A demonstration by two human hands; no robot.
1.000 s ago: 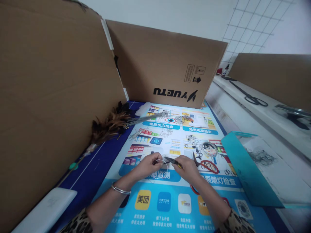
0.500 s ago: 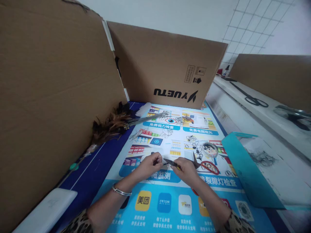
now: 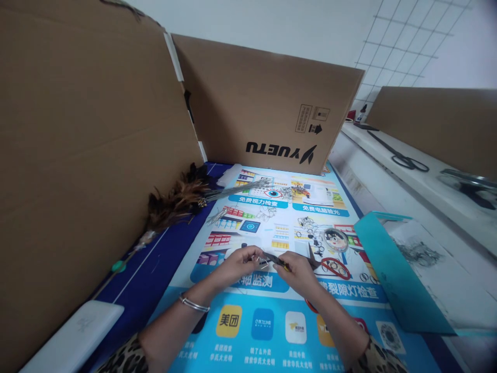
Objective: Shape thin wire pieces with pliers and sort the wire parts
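My left hand (image 3: pixel 237 265) is closed, pinching the end of a thin wire loop (image 3: pixel 259 263) just above the printed poster (image 3: pixel 272 321). My right hand (image 3: pixel 297 270) is closed on small dark pliers with a yellow handle (image 3: pixel 276 260), whose tip meets the wire between the two hands. A silver bangle (image 3: pixel 193 304) sits on my left wrist. Red-handled scissors (image 3: pixel 319 263) lie on the poster just right of my right hand.
Cardboard walls (image 3: pixel 89 145) stand at the left and back. A feather duster (image 3: pixel 174 203) and a wire bundle (image 3: pixel 236 189) lie at the far left. Small rings (image 3: pixel 310 228) are scattered on the poster. A teal folder (image 3: pixel 392 274) lies at the right, a white device (image 3: pixel 73 336) near left.
The wire loop between my hands has drawn in from a wide hoop to a small one. Both hands have stayed in nearly the same place.
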